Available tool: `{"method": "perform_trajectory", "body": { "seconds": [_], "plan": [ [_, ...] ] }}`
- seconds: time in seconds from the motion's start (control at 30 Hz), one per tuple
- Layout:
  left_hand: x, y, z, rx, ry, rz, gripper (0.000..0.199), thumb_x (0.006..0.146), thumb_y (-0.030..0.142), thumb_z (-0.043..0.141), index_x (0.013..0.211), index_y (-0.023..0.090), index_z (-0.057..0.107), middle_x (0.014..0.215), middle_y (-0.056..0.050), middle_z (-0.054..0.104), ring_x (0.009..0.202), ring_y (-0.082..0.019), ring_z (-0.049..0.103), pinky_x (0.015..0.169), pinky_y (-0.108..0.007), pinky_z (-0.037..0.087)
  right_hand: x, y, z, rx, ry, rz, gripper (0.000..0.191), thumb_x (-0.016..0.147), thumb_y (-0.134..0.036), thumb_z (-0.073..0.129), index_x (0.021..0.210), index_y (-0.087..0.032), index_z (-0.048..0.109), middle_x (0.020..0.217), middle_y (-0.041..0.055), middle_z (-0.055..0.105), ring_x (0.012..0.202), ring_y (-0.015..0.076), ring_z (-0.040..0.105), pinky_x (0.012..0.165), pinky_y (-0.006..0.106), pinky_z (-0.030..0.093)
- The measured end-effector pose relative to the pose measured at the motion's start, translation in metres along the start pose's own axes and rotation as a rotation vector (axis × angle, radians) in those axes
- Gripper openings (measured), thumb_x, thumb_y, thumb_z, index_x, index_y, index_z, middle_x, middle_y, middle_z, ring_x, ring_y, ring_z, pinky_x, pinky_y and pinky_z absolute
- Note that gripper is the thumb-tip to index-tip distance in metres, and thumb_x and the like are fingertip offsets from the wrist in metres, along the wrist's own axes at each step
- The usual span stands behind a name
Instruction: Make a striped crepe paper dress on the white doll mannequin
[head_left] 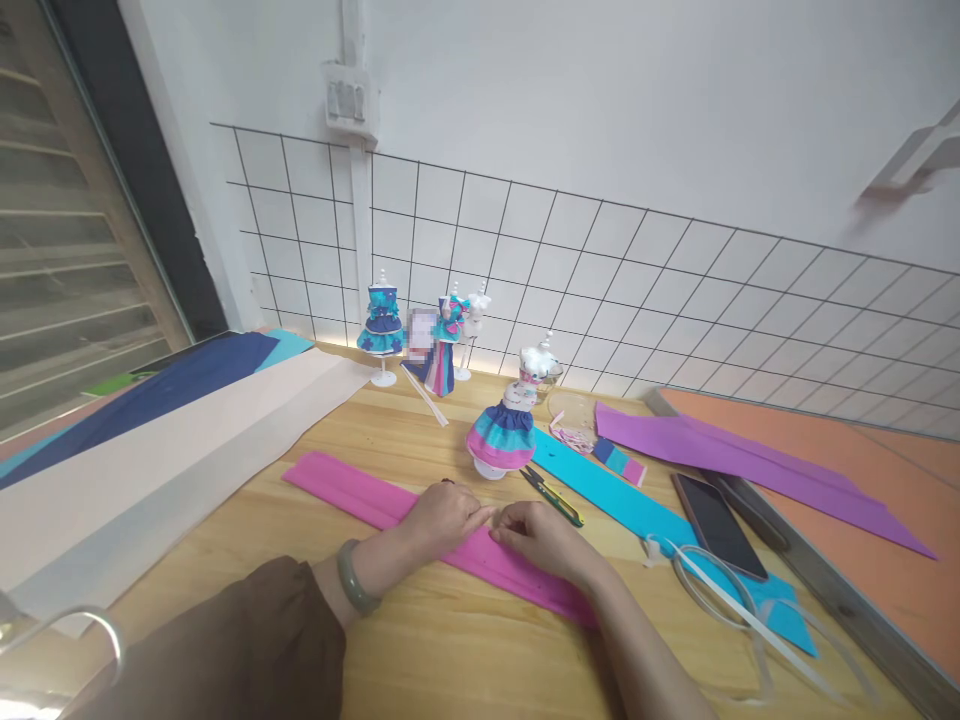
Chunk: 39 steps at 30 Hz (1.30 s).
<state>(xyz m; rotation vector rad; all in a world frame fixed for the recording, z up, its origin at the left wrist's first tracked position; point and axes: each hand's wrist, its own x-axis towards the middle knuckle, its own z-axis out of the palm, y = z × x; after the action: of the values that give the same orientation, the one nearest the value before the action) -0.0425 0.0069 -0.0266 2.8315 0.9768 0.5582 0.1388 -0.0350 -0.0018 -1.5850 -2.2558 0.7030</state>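
A long pink fabric strip (pixel 345 489) lies diagonally across the wooden table, folded lengthwise. Both hands rest on its middle, their fingertips nearly meeting at its far edge. My left hand (pixel 445 517), with a green bangle on the wrist, has its fingers closed on the strip. My right hand (pixel 536 535) pinches the strip just beside it, thumb and fingers together. Behind the hands stands a small dress form (pixel 502 435) in a blue, teal and pink skirt. Green-handled thread snips (pixel 555 497) lie open-bladed to its right.
Turquoise fabric (pixel 600 487), a phone (pixel 720 525) and a coiled white cord (pixel 712 590) lie at the right. Purple fabric (pixel 750 460) is beyond them. Dressed mini forms (pixel 382 325) stand by the wall grid. Pale fabric (pixel 187 480) covers the left side.
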Motion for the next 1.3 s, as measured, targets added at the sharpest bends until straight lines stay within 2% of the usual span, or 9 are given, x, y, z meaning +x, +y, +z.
{"method": "perform_trajectory", "body": {
  "seconds": [0.73,1.1,1.3],
  "plan": [
    [-0.0001,0.0014,-0.0022,-0.039,0.016,-0.038,0.044,0.093,0.034,0.037,0.066,0.016,0.067,0.062,-0.004,0.066,0.06,-0.014,0.057,0.057,-0.026,0.034,-0.0001,-0.0019,-0.001,-0.029,0.0,0.028,0.019,0.078,-0.029,0.055,0.062,-0.018,0.056,0.061,-0.0013,0.059,0.058,0.0118,0.049,0.054,0.023,0.031],
    [0.0008,0.0021,-0.0033,-0.046,-0.009,-0.101,0.041,0.091,0.034,0.041,0.064,0.016,0.067,0.063,-0.005,0.067,0.061,-0.015,0.058,0.058,-0.027,0.033,-0.0001,-0.0022,-0.001,-0.015,-0.004,0.032,0.019,0.077,-0.03,0.056,0.062,-0.018,0.054,0.061,-0.0016,0.058,0.058,0.0115,0.049,0.052,0.023,0.029],
    [0.0001,0.002,-0.0034,-0.046,0.001,-0.061,0.043,0.092,0.034,0.039,0.066,0.016,0.068,0.064,-0.005,0.067,0.061,-0.015,0.058,0.059,-0.027,0.034,-0.0002,-0.0017,-0.0011,-0.025,-0.001,0.012,0.019,0.079,-0.027,0.051,0.063,-0.018,0.056,0.062,-0.0002,0.059,0.059,0.0125,0.049,0.054,0.024,0.03]
  ]
}}
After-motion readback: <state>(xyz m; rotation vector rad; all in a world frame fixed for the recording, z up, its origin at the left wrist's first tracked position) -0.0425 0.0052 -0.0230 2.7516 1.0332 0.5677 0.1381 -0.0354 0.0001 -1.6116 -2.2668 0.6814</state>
